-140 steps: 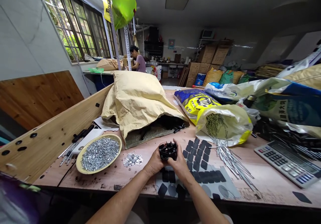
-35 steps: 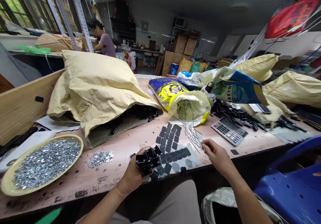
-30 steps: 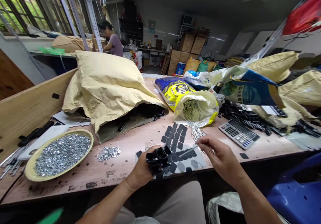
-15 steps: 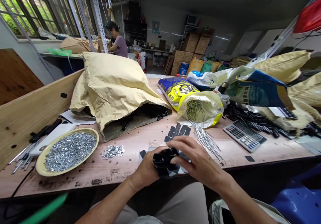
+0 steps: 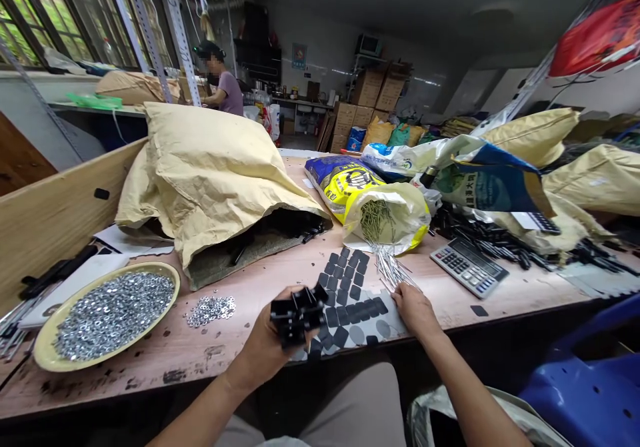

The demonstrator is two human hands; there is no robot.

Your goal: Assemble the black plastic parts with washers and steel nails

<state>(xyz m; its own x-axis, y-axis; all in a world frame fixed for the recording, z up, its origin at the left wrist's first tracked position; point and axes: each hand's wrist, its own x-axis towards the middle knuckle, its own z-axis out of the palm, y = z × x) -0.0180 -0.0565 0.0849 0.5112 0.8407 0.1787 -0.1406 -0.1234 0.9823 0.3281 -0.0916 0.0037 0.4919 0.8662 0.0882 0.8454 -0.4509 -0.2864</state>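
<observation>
Right hand [image 5: 416, 308] has moved from the bundle of glossy black hollow pieces [image 5: 296, 313] to thin silver metal rods [image 5: 391, 267] spilling from a yellow-and-white plastic sack [image 5: 415, 215], leaving the left hand [image 5: 260, 341] alone wrapped around the bundle above the front edge of the pinkish wooden tabletop [image 5: 273, 270]. Right fingertips bunch at the rods; whether they pinch one cannot be told. Left fingers are mostly hidden.

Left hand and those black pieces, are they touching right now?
Touching. The head view shows it: the left hand is closed around the black pieces, with skin meeting their sides and no gap.
</observation>
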